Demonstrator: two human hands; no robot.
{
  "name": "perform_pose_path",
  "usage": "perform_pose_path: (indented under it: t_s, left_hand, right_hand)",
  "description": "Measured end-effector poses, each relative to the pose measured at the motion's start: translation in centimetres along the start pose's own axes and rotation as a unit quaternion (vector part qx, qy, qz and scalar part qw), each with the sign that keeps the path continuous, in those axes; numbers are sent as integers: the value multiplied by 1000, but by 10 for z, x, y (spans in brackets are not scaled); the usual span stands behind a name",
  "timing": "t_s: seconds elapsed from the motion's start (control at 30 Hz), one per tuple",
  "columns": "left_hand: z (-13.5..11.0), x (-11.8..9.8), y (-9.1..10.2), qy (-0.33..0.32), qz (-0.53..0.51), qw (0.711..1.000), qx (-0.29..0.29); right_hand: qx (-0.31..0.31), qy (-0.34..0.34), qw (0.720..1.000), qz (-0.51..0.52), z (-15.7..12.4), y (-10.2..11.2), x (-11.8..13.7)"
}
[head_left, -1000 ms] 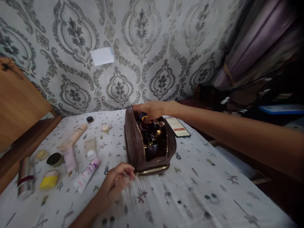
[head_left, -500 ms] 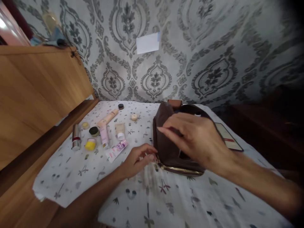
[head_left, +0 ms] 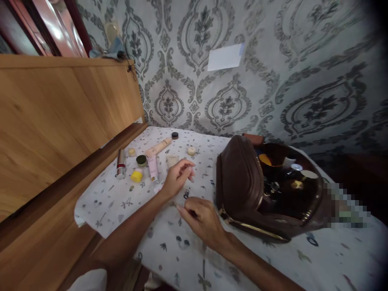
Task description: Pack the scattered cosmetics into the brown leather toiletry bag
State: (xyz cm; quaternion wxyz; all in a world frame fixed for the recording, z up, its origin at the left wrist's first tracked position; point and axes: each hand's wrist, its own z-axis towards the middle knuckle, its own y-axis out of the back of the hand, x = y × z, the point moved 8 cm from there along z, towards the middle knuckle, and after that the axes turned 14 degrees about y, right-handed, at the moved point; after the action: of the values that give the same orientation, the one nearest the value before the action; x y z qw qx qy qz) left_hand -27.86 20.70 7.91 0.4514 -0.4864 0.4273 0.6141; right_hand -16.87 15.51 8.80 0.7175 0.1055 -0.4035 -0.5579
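Observation:
My left hand [head_left: 178, 178] hovers over the tubes with thumb and fingers drawn together. A pale pinkish bit shows at its fingertips, too small to name. Just nearer to me is my right hand [head_left: 203, 221], its fingers curled into a pinch; what they hold, if anything, is hidden. To the right stands a brown makeup bag [head_left: 239, 178], unzipped, with several small items inside. Around my left hand lie a beige tube [head_left: 172, 160], partly covered by the fingers, a pink tube [head_left: 152, 167] and a longer peach tube [head_left: 158, 147].
A silver-and-brown bottle [head_left: 121, 163], a yellow-lidded jar [head_left: 136, 175], a dark green-lidded jar [head_left: 141, 161] and a cream-coloured pot [head_left: 191, 151] are on the patterned white cloth [head_left: 121, 206]. A wooden panel [head_left: 69, 105] borders the left side; a patterned wall [head_left: 188, 93] rises behind.
My right hand has come away from the bag's opening, moving left and towards me. The left hand has left the bag's corner for the tubes. The view has turned, showing the bag's inside.

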Motion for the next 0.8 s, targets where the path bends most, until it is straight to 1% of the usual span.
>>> perform_pose_path:
  t_s: [0.07, 0.13, 0.2, 0.27, 0.37, 0.43, 0.53, 0.63, 0.7, 0.8]
  left_hand:
    - [4, 0, 11, -10, 16, 999, -26]
    - [7, -1, 20, -18, 28, 998, -47]
    - [9, -2, 26, -23, 37, 997, -61]
    - [10, -2, 32, -24, 52, 996, -75]
    - [12, -2, 40, -17, 73, 992, -100]
    - [13, -1, 45, -15, 78, 991, -111]
    - [14, 0, 48, -16, 89, 989, -118]
    - [13, -1, 49, -21, 130, 983, -127]
    - [12, -5, 50, -30, 191, 971, -138]
    - [7, -16, 53, -46, 319, 933, -162]
  right_hand:
    - [14, -77, 996, 36, -9, -14, -18]
    - [19, -142, 987, 69, -19, -23, -33]
    - [13, -189, 977, 101, -26, -26, -44]
    - [-2, -214, 969, 126, -29, -24, -49]
    - [-15, -221, 964, 143, -29, -21, -51]
    - [-12, -219, 965, 144, -29, -21, -51]
    - [-8, -212, 967, 139, -29, -22, -50]
    - [-8, -207, 968, 145, -30, -23, -51]
    - [-14, -201, 968, 151, -32, -25, -54]
    - [-22, -197, 967, 157, -34, -27, -58]
